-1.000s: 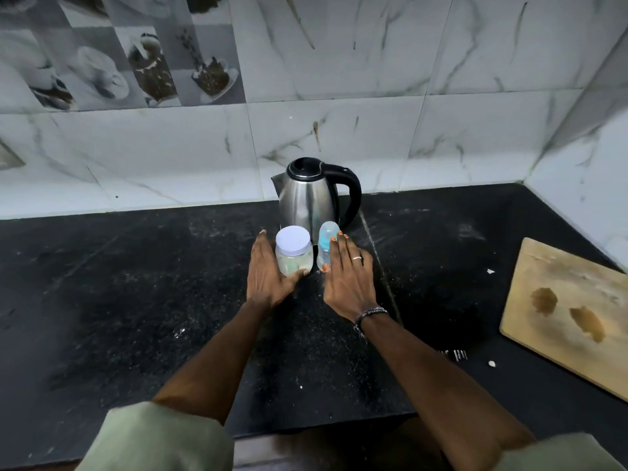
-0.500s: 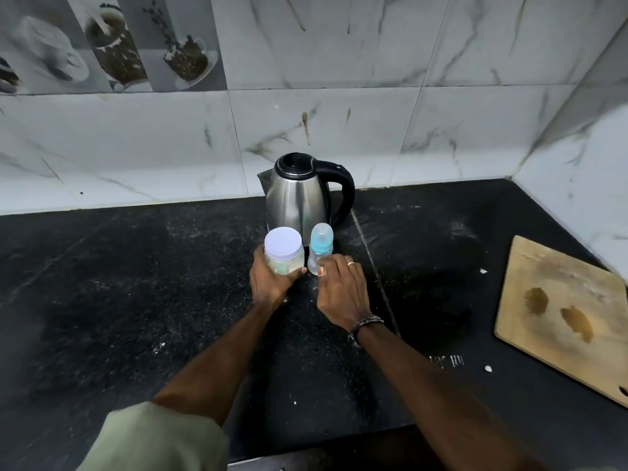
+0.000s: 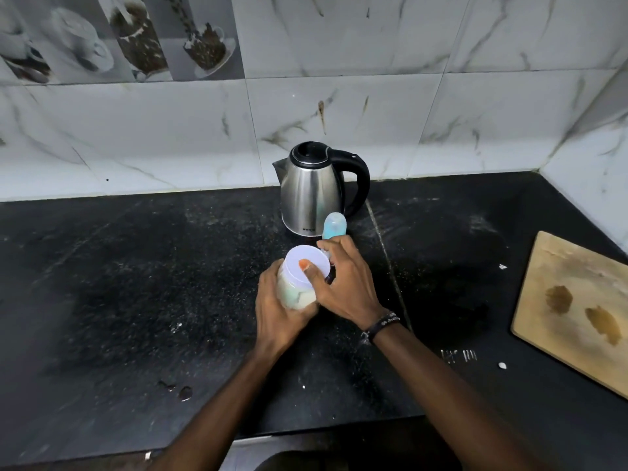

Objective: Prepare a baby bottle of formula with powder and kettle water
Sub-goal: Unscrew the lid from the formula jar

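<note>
Powder jar held between both hands, tilted toward the camera, above the black counter. Left hand wraps the jar's body. Right hand grips the white lid, thumb on top. Baby bottle upright just behind right hand, beside kettle.

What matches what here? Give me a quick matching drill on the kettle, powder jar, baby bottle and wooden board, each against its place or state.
1. stainless steel kettle with black handle
2. clear powder jar with white lid
3. blue-capped baby bottle
4. stained wooden board

a. held in both hands
b. at the counter's right edge
c. by the back wall
d. directly in front of the kettle

Pairs: 1-c, 2-a, 3-d, 4-b
</note>
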Demonstrator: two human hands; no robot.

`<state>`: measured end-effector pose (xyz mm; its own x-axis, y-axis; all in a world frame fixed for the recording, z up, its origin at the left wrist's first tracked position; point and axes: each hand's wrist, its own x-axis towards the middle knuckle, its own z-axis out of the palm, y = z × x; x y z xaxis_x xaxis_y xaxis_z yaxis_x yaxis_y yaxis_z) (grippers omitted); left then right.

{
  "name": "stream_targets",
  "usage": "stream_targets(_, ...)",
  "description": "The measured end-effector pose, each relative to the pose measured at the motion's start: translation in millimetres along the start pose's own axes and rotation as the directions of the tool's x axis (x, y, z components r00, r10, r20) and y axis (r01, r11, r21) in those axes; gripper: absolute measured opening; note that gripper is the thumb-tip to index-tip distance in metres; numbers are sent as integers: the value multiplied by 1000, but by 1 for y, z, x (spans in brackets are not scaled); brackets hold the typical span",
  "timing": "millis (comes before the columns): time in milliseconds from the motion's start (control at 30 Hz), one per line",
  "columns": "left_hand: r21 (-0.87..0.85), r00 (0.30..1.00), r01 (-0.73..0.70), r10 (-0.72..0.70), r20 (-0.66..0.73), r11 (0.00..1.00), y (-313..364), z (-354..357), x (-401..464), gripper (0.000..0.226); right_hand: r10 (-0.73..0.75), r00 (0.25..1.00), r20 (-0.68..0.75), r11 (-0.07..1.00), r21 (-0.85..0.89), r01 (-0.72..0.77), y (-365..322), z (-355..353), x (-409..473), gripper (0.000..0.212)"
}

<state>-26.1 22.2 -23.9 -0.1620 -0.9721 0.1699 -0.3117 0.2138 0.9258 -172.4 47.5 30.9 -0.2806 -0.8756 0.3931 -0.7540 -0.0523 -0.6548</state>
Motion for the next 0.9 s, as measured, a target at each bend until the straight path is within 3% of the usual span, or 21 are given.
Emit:
stream_targets(167,11,996,-58,58,-70,998,25,-10,-35,93,-8,997,77,997,-70,13,-30,-26,-22,80)
stream_targets(300,88,990,-133,137,-41,987,34,-16,-61,101,-4,989,146,974,-223,37,-51,-43,-38,94)
stream_targets(400,78,985,-170,172,-24,982,46,-19,-75,97,15,986,167,968,-250,28,-58,-48,-48,87)
stream_targets(533,28,988,-151,151,-14,988,49,-23,-86,92,-51,995,89,979,-192,67,-61,-50,-57,68)
stream_targets(900,-79,993,-72,80,93,994,56,-38,-73,94,-110,993,44,983,-145,116,-69,-51,-54,62)
